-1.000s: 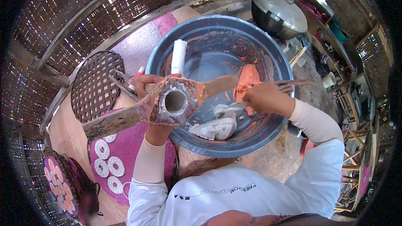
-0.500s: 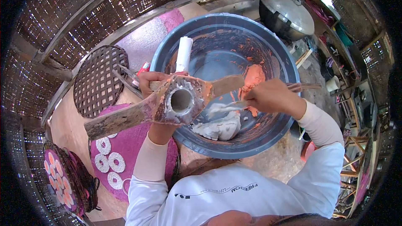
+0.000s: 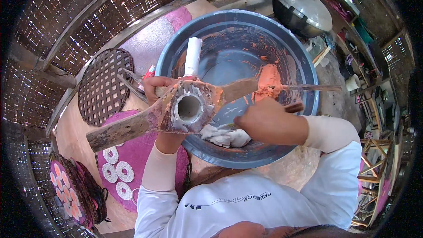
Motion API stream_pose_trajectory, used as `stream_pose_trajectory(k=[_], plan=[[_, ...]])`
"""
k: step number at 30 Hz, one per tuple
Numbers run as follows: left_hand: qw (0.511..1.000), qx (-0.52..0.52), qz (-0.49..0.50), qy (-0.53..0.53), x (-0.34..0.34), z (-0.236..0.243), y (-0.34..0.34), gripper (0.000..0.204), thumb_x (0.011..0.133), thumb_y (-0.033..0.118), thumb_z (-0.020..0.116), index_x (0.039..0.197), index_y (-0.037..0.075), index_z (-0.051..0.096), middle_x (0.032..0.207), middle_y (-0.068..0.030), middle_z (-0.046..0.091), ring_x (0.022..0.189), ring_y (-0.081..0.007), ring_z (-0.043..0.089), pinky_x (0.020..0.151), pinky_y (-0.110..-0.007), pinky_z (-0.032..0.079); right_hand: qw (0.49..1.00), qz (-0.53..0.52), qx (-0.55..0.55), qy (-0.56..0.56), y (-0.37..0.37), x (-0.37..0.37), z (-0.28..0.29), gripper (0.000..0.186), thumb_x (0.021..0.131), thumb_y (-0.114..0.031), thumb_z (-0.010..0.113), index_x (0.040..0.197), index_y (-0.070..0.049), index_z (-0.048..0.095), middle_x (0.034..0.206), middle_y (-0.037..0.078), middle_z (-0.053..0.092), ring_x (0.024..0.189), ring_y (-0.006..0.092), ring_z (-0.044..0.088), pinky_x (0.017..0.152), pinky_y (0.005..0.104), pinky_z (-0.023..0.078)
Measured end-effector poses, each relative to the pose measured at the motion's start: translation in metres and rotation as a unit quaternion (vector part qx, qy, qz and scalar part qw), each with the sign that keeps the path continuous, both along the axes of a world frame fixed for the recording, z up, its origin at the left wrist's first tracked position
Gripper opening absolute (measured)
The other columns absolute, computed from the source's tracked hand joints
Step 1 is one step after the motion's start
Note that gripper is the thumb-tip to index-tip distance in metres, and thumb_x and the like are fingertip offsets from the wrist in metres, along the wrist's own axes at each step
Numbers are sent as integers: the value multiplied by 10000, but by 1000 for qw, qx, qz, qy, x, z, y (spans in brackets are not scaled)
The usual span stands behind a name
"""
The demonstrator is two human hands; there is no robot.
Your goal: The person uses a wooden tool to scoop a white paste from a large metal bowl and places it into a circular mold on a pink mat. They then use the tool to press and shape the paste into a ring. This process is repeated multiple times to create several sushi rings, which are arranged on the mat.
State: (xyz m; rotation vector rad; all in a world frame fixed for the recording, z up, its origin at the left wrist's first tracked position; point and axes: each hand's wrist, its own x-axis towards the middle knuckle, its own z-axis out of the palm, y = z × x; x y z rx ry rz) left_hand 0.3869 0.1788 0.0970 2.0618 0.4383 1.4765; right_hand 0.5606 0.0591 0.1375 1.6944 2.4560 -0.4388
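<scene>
Here, head view: left hand [image 3: 159, 85], gripping wooden frame [image 3: 165, 115], presumably to face its tube [image 3: 189, 107] upward; right hand [image 3: 269, 121], closed round tool handle [image 3: 294, 107], by white dough [image 3: 225, 137], basin's [image 3: 246, 164] near side; orange dough [image 3: 269, 78], farther right, seemingly set apart.

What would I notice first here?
Probably the big round blue-grey plastic basin in the middle, with bright orange paste on its right side. Over its left edge, the left hand holds a long wooden tool with a round hole. White rings lie on a round magenta mat, lower left.
</scene>
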Motion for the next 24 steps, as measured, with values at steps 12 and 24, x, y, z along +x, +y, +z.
stream_pose_trajectory(k=[12, 24], plan=[[998, 25, 46, -28, -1, -12, 6, 305, 608, 36, 728, 895, 40, 625, 959, -57, 383, 837, -168, 498, 769, -302, 460, 997, 18, 71, 5, 6, 14, -37, 108, 663, -123, 556, 684, -56, 637, 664, 155, 611, 589, 306, 614, 478, 422, 462], [975, 145, 134, 98, 1, 14, -7, 326, 559, 176, 748, 836, 57, 623, 860, -75, 450, 816, -214, 467, 689, -318, 405, 962, -158, 174, 139, -116, 40, 91, 222, 813, -232, 541, 1000, -140, 617, 769, 117, 616, 660, 307, 596, 563, 385, 460]])
